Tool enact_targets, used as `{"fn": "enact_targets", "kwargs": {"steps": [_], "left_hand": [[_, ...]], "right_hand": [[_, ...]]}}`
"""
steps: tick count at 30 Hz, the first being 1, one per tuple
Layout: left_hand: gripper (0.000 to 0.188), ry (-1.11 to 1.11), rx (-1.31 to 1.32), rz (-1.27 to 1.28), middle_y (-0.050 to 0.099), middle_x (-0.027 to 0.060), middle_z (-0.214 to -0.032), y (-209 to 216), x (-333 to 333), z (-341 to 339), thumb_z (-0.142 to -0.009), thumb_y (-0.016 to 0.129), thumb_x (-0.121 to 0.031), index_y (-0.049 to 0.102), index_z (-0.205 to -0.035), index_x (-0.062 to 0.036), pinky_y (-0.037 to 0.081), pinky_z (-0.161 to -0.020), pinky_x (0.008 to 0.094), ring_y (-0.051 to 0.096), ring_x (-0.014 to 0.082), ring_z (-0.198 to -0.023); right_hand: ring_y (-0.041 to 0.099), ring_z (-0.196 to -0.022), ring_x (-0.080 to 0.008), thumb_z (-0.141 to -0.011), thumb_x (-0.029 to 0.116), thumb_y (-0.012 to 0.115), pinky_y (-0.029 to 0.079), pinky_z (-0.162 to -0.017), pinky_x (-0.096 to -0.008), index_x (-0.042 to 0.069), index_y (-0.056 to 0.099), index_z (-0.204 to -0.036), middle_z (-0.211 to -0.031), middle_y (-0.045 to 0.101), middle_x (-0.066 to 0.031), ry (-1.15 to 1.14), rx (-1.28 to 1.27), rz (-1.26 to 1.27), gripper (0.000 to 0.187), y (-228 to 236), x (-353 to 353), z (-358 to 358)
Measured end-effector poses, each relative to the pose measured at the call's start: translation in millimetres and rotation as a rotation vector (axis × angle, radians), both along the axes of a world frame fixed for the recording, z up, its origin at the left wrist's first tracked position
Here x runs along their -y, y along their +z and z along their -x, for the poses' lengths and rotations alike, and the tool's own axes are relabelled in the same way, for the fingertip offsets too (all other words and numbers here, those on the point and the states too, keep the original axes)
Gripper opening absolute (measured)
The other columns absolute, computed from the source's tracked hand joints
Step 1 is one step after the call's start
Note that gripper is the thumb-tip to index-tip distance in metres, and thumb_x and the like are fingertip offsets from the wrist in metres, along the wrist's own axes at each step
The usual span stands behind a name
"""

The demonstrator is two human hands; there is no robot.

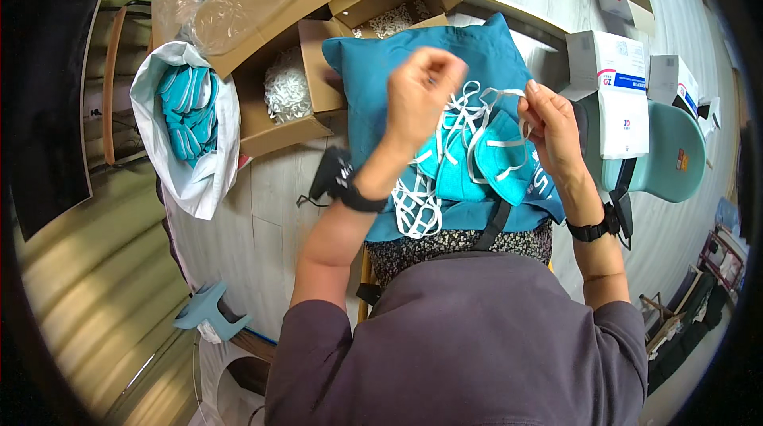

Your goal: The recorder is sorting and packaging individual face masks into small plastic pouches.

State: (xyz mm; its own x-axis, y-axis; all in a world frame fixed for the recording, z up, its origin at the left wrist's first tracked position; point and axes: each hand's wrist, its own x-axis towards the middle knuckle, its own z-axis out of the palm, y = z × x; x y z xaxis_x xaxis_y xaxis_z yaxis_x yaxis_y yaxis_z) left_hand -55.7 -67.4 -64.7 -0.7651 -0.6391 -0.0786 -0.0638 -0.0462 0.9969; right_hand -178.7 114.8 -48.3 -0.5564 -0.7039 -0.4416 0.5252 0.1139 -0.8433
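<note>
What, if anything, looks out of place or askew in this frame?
Only the white straps at the person's lap: they crisscross in an untidy tangle over the blue cloth, beside the teal pieces, so they look disorderly. I see no clear spill or damage.

There is room to pass over the floor (269,223) between the white bag (208,183) and the left forearm (338,239), but open cartons (324,68) stand ahead of the left hand (421,92), white straps (478,111) cross between it and the right hand (554,125), and the pale green chair (675,144) limits the right side.
</note>
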Motion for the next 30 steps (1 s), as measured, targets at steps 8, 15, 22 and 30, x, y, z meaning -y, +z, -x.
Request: {"fn": "enact_targets", "kwargs": {"steps": [8, 15, 22, 30], "left_hand": [[0.032, -0.265, 0.548, 0.165, 0.07, 0.0116, -0.068, 15, -79, -49, -0.081, 0.081, -0.025, 0.063, -0.082, 0.0018, 0.049, -0.052, 0.0291, 0.065, 0.0123, -0.058], [0.027, -0.175, 0.456, -0.176, 0.067, 0.0071, -0.066, -3, -99, -41, -0.089, 0.073, -0.017, 0.058, -0.076, 0.0009, 0.042, -0.045, 0.0257, 0.058, 0.0095, -0.05], [0.013, -0.057, 0.256, -0.093, 0.06, 0.0016, -0.066, 23, -103, -46, -0.091, 0.067, -0.004, 0.055, -0.088, 0.0002, 0.043, -0.046, 0.021, 0.056, 0.0035, -0.053], [0.01, -0.151, 0.122, -0.132, 0.059, -0.0005, -0.066, 40, -104, -47, -0.09, 0.066, 0.0, 0.056, -0.091, -0.0014, 0.042, -0.048, 0.0214, 0.056, 0.0027, -0.056]], "right_hand": [[0.053, -0.058, -0.0058, -0.103, 0.034, 0.052, 0.041, -0.055, -0.0206, 0.006, 0.064, -0.088, -0.066, 0.055, 0.0029, -0.025, -0.023, 0.053, 0.034, 0, -4, -5], [0.067, -0.086, -0.014, -0.103, 0.029, 0.054, 0.049, -0.066, -0.0244, 0.004, 0.062, -0.096, -0.091, 0.068, -0.0058, 0.044, -0.159, 0.083, 0.027, 5, -10, -17], [0.064, -0.087, -0.0169, -0.081, 0.013, 0.077, 0.049, -0.073, -0.0304, 0.003, 0.066, -0.104, -0.098, 0.068, -0.0074, 0.055, -0.946, -0.074, 0.027, 16, -23, -28], [0.052, -0.071, -0.0033, -0.085, 0.012, 0.075, 0.042, -0.063, -0.0222, 0.002, 0.068, -0.089, -0.076, 0.062, 0.0039, 0.106, -0.337, -0.015, 0.013, 2, -26, -39]]}}
